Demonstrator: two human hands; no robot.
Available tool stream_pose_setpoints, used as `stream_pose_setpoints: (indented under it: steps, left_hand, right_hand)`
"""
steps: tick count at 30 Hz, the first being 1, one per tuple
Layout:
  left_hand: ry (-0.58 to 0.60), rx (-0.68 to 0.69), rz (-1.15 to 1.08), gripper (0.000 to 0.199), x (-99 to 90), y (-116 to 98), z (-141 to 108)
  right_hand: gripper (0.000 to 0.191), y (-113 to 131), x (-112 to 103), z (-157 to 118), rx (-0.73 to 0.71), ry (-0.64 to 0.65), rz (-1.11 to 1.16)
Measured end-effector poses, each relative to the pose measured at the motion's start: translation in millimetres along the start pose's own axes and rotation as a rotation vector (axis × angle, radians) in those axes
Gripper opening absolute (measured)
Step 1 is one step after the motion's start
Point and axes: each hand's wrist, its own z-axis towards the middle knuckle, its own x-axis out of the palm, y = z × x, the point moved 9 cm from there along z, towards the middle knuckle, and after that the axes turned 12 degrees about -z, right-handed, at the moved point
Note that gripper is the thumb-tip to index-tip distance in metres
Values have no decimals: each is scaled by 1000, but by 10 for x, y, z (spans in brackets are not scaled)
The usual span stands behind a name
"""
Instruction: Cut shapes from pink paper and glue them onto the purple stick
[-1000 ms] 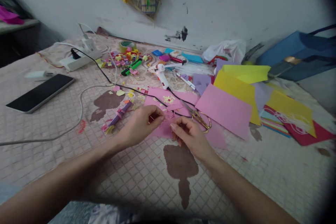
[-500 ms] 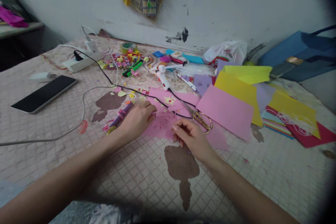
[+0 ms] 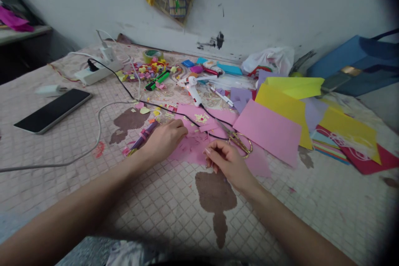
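Over the near part of the table (image 3: 174, 203), the two hands are apart, a crumb-strewn pink sheet (image 3: 195, 149) lying flat between them. The left hand (image 3: 165, 138) curls over the sheet's left side, its fingertips hidden, so I can't tell what it grips; the right hand (image 3: 229, 161) has its fingertips drawn together at the right, and whether they pinch anything is too small to see. Those pink bits look light enough that a brushing wrist could scatter them. The black cord (image 3: 179, 113) crosses just behind, so a snag might drag the glue gun (image 3: 193, 92), perhaps hot, toward the fingers. The scissors (image 3: 232, 134) lie just beyond the right hand, where a careless reach could meet the blades.
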Motion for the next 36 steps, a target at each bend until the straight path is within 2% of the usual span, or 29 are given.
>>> stream_pose_setpoints:
  steps: [10,17,26,31,36]
  left_hand:
    - [39,19,-22,23,-10,40,1]
    - [13,75,-4,21,-19,13,9]
    - [-7,68,-50,20,-14,45,21]
    - [-84,24,-148,16,-63,80,24]
    - [-231,-89,-389,11,-173,128,-24]
  right_hand:
    - [18,-19,4,1,0,2,9]
    - [18,-19,0,9,5,2,0]
    - [17,-31,-1,1,-8,4,6]
    - [18,-14,-4,3,-10,2,-3]
    - [17,-26,-8,11,-11,-2,22]
